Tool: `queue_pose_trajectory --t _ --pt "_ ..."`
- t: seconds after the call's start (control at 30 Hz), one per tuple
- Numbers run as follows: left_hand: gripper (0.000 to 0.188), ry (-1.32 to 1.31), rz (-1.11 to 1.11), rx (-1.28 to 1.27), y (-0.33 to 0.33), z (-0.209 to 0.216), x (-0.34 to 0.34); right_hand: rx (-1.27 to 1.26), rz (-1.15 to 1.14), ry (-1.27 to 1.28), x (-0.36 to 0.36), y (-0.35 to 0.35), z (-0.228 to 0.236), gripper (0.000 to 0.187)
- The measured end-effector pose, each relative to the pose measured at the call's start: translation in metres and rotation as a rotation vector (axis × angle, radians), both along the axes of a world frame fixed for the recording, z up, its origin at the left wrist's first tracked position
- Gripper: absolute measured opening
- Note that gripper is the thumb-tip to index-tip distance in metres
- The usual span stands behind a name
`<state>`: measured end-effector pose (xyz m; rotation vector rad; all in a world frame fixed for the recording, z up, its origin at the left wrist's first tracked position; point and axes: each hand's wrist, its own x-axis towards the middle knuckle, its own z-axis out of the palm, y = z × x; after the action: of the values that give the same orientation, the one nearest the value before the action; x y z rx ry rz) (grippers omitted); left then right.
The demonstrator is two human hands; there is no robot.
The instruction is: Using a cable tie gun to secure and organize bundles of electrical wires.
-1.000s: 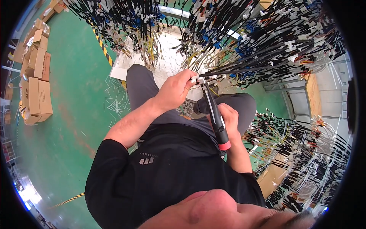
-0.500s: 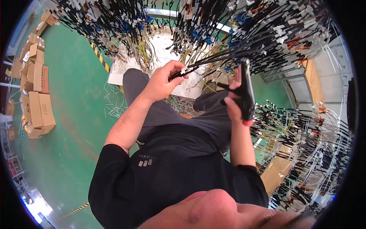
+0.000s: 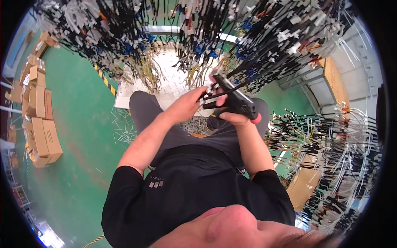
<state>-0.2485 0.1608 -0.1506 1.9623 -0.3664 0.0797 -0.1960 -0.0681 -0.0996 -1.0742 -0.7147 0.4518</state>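
Observation:
My left hand (image 3: 185, 106) is closed round a bundle of black cables (image 3: 259, 77) with small white connectors near the fingertips. The cables stretch from there up and to the right, into a hanging mass of wiring. My right hand (image 3: 236, 118) grips a black, pistol-shaped cable tie gun (image 3: 240, 102) with a red knob at its rear end. The gun's nose lies against the bundle, just right of my left fingers. Whether a tie sits in the nose is too small to make out.
Dense hanging wire harnesses (image 3: 198, 25) fill the far side, above a white board (image 3: 167, 62). More harnesses (image 3: 331, 144) hang at the right. Cut-off white strips (image 3: 120, 126) litter the green floor (image 3: 82, 124). Cardboard boxes (image 3: 44, 138) line the left edge.
My right hand has brought the cable tie gun leftward and tilted it against the cables. My left hand has shifted slightly nearer to me, still holding the bundle.

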Motion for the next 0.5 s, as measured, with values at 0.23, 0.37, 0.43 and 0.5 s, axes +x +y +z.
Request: queue_pose_trajectory --t 0.23,0.37,0.43,0.5 --pt "0.029 0.467 -0.024 -0.57 0.022 -0.036 0.01 0.247 -0.103 0.213 -0.026 0.024 -0.048 0.08" --pt "0.026 0.312 0.109 -0.669 0.046 -0.054 0.021 0.027 -0.191 0.023 -0.037 0.013 -0.056 0.089" --pt "0.033 0.298 0.067 0.019 0.035 -0.005 0.017 -0.026 -0.114 -0.012 -0.036 0.005 -0.05 0.074" --pt "0.041 0.127 -0.055 0.202 0.015 -0.006 0.004 -0.223 -0.049 -0.38 -0.016 0.008 -0.02 0.036"
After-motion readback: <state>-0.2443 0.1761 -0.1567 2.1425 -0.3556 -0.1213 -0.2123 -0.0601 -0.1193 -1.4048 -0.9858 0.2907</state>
